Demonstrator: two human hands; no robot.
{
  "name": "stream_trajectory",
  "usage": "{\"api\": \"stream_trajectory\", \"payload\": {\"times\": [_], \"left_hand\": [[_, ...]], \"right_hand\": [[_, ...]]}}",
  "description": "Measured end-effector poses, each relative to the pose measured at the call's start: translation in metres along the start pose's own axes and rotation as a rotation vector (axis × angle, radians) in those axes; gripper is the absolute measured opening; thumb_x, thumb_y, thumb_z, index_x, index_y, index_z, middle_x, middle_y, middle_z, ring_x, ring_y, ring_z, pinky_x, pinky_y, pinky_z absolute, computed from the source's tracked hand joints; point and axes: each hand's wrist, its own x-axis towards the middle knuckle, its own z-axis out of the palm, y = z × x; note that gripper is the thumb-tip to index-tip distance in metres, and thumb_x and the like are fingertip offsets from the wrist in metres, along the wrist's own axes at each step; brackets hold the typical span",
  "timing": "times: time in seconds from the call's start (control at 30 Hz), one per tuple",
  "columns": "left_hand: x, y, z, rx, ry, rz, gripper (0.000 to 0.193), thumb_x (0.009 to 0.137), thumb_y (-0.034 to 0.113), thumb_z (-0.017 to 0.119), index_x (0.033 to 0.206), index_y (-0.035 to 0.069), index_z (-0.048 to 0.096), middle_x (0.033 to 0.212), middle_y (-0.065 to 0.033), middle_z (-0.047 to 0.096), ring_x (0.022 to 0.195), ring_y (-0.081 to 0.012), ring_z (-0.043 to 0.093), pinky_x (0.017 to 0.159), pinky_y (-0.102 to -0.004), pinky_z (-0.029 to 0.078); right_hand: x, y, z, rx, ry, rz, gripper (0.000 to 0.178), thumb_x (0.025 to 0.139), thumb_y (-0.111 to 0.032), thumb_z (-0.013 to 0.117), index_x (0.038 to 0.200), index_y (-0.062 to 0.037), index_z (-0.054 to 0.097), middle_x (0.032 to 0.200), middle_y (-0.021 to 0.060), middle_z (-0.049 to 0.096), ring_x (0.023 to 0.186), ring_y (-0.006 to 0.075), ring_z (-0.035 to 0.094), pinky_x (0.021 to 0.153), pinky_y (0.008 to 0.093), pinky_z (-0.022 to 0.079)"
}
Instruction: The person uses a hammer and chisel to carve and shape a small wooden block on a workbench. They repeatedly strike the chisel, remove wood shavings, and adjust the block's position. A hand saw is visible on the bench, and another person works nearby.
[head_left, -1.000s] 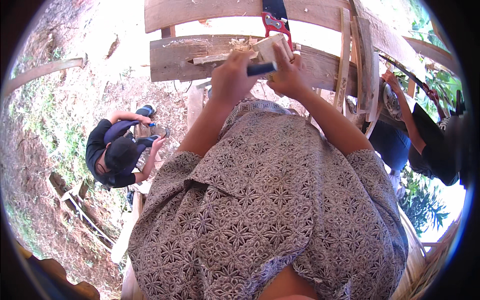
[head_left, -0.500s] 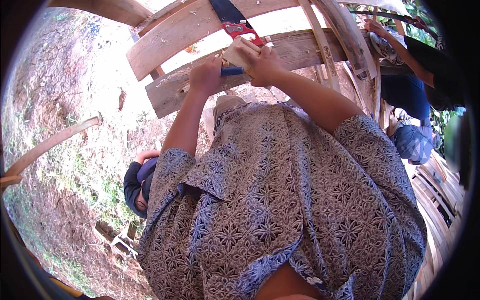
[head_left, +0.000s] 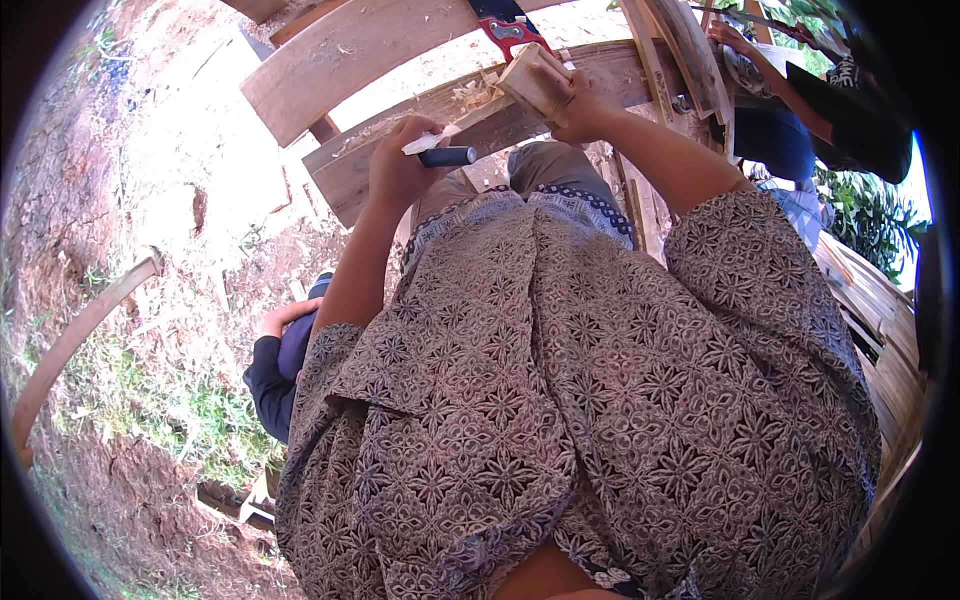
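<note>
My left hand (head_left: 395, 165) is closed round a dark blue cylindrical handle (head_left: 450, 157), whose rounded end sticks out to the right. A pale, thin piece (head_left: 428, 141) shows beside it at my fingers; whether it is part of the tool or a shaving I cannot tell. My right hand (head_left: 585, 108) grips a light wooden block (head_left: 535, 85), thumb and fingers round its right side. Handle and block are apart. Curled wood shavings (head_left: 475, 95) lie on the plank (head_left: 500, 128) between my hands. Just beyond the block is a handsaw (head_left: 508, 30) with a red grip.
A wide board (head_left: 350, 60) runs across the far side of the bench. Upright slats (head_left: 690, 60) stand at the right, near another person's arm (head_left: 790, 90). Someone else crouches at my left (head_left: 280, 350). A curved strip of wood (head_left: 80, 335) rises at the far left.
My hands have moved apart. The block, earlier close against the blue handle, has shifted up and right with my right hand. The view has also shifted slightly.
</note>
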Motion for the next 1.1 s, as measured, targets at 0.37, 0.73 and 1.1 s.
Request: {"api": "stream_trajectory", "payload": {"times": [0.37,0.73,1.1], "left_hand": [[-0.013,0.008,-0.010,0.043,-0.179,0.131,0.034,0.086,0.023,0.083,0.116,0.016,0.070,0.126,-0.0044,0.073,0.107,-0.0320,0.073,0.087,-0.0407,0.060],[-0.036,0.001,-0.040,0.387,-0.560,0.254,0.059,0.079,0.016,0.079,0.137,0.020,0.064,0.145,0.0036,0.064,0.091,-0.0296,0.075,0.077,-0.0422,0.061],[-0.031,0.004,-0.028,0.567,-0.534,0.145,0.043,0.080,0.020,0.080,0.121,0.016,0.069,0.114,-0.0032,0.070,0.085,-0.0307,0.074,0.069,-0.0419,0.059]], "right_hand": [[-0.020,0.021,0.035,0.124,0.067,-0.085,0.117,0.082,-0.050,0.076,0.166,-0.0406,-0.004,0.149,0.0366,0.035,0.138,0.0533,0.044,0.113,0.0560,0.044],[-0.016,0.014,0.056,0.329,0.113,-0.042,0.127,0.077,-0.056,0.076,0.166,-0.0332,-0.011,0.141,0.0426,0.041,0.131,0.0547,0.049,0.114,0.0512,0.041],[0.014,0.014,0.082,0.638,0.223,0.003,0.140,0.073,-0.061,0.082,0.168,-0.0156,-0.010,0.142,0.0423,0.045,0.130,0.0518,0.052,0.111,0.0471,0.044]]}}
